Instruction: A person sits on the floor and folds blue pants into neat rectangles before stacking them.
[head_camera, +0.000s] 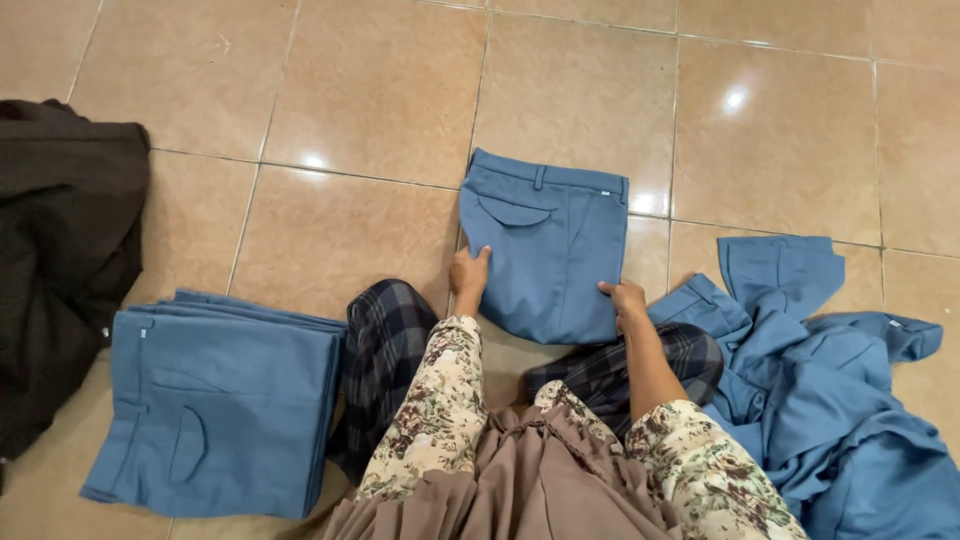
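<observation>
While both hands press flat, fingers spread and gripping nothing, the left hand (468, 272) and right hand (624, 297) pin the folded blue cotton trousers (548, 245) on the tan glossy tile floor (380, 90). Smooth tile could let the fold slip. No containers; neat folded blue stack (215, 410) left, loose blue heap (840, 400) right, dark brown cloth (60, 250) far left.

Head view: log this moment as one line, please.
left hand flat on folded blue trousers | right hand on edge | folded stack left | unfolded pile right
</observation>
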